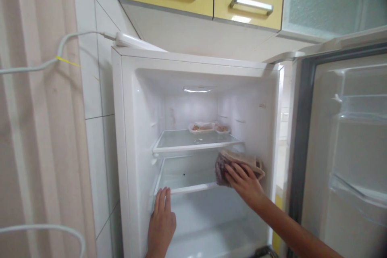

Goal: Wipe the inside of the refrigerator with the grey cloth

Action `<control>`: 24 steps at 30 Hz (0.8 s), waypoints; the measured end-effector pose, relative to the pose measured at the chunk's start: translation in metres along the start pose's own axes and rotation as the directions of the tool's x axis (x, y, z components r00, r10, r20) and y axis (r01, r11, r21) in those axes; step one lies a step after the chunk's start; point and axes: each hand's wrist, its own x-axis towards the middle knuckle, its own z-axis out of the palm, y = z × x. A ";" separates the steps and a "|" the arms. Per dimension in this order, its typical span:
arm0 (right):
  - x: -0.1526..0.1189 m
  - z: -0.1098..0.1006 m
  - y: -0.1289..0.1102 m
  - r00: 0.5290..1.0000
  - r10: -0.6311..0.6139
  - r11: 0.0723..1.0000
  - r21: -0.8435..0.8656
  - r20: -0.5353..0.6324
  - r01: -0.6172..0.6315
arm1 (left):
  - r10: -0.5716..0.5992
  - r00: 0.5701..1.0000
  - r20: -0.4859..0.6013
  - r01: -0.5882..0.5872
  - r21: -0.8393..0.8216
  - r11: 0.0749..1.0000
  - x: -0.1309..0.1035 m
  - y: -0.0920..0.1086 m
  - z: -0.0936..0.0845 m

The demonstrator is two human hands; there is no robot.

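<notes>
At lower left of centre, the left hand [162, 219] is unclenched, straight fingers nearly together by the front edge of the lower shelf [189, 189], contact unclear; right of centre, slightly parted fingers of the right hand [245, 184] grip a bunched cloth [221, 166] beside the inner wall [256, 131]

Refrigerator [196, 59]: stood below cabinets [165, 2], curtain [36, 129] to its left, open door [323, 137] to its right. Refrigerator top: bore a tube [136, 42] at the left; a cable [36, 67] ran leftward from it, before the curtain. Upper shelf [181, 139]: carried two trays [202, 128], side by side toward the right rear corner. Lower shelf [193, 177]: lay beneath; left hand [162, 217] at its left front corner, cloth [222, 167] under right hand [246, 183] at its right front corner.
</notes>
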 end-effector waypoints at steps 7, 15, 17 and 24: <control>0.004 0.051 0.018 0.921 0.211 0.977 -0.110 0.327 -0.184 | 0.016 1.000 -0.015 -0.016 0.012 1.000 0.002 0.000 -0.001; 0.063 0.083 0.031 0.849 0.282 0.958 -0.087 0.448 -0.272 | 0.009 1.000 0.000 -0.009 0.001 1.000 0.000 0.000 0.004; 0.068 0.098 0.031 0.841 0.279 0.957 -0.067 0.464 -0.281 | -0.001 1.000 0.000 0.001 0.005 1.000 -0.001 0.002 0.004; 0.083 0.161 0.029 0.817 0.322 0.919 0.049 0.478 -0.391 | 0.009 1.000 0.002 -0.009 0.012 1.000 -0.006 -0.002 0.013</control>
